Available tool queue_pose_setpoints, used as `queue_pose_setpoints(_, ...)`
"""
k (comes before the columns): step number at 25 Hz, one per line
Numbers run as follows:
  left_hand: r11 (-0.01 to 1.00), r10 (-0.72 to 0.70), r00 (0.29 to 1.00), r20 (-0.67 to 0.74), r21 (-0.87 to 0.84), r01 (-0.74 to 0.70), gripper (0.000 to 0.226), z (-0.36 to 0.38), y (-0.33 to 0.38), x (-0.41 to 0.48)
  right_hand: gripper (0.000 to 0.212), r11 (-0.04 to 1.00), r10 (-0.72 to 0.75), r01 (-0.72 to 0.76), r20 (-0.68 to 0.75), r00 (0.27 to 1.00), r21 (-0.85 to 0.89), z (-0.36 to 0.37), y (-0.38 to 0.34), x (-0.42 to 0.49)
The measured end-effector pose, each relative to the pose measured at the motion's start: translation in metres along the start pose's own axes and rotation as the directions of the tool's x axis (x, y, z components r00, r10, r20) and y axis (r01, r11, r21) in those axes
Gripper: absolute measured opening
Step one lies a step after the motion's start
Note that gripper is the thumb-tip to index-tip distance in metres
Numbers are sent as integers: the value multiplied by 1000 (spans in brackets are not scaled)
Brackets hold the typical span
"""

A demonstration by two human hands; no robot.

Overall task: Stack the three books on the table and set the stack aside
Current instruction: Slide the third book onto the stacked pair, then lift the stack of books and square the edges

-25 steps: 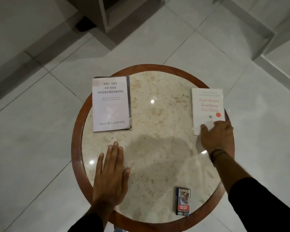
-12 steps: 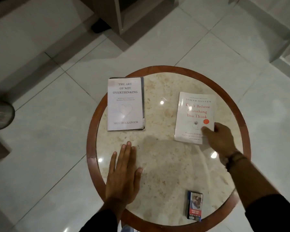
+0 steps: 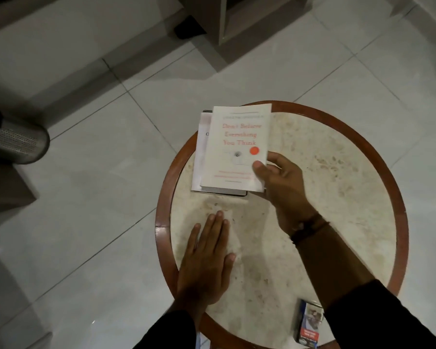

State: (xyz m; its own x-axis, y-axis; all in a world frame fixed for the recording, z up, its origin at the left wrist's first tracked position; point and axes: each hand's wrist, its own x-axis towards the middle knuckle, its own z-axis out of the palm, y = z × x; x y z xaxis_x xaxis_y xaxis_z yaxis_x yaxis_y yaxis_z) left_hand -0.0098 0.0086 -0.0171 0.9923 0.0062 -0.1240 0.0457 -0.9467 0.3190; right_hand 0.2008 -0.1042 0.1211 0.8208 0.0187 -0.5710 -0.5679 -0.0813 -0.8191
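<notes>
Your left hand [image 3: 207, 258] lies flat and open on the bench [image 3: 337, 197], just near of the pile. Your right hand [image 3: 280, 182] pinches the red-lettered book [image 3: 237, 147] by its near right corner, its long axis running away from you, resting skewed over the white book [image 3: 200, 157].

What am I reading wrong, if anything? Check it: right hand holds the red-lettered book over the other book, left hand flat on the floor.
One slip: the left hand lies flat on the table, not the floor, as the head view shows. The right hand does hold the red-lettered book over the other book.
</notes>
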Motion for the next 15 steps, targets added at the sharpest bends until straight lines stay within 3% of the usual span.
queue_pose_setpoints(2, 1000, -5, 1000, -13, -1, 5, 70, 0, 0, 1, 19, 999, 19, -20, -10, 1000, -42, 19, 8, 13)
queue_pose_setpoints(5, 1000, 1, 1000, -28, -29, -2, 70, 2, 2, 0, 17, 973, 15, -48, -149, 989, -225, 25, 27, 27)
queue_pose_setpoints(8, 999, 10, 999, -33, -38, -11, 70, 2, 2, -1, 33, 902, -35, -80, -255, 966, -425, 24, 37, 28)
queue_pose_setpoints(11, 999, 9, 1000, -14, -48, -10, 69, -5, 3, 2, 47, 894, -14, -94, -236, 972, -439, 19, 35, 30)
queue_pose_setpoints(13, 986, 16, 1000, -22, -164, -19, 71, -14, 4, 1, 53, 918, 18, -99, -208, 978, -384, 12, 32, 33)
queue_pose_setpoints(15, 890, -89, 991, -104, -455, 33, 72, -32, 6, 8, 54, 922, 11, -94, -218, 976, -377, 7, 30, 37)
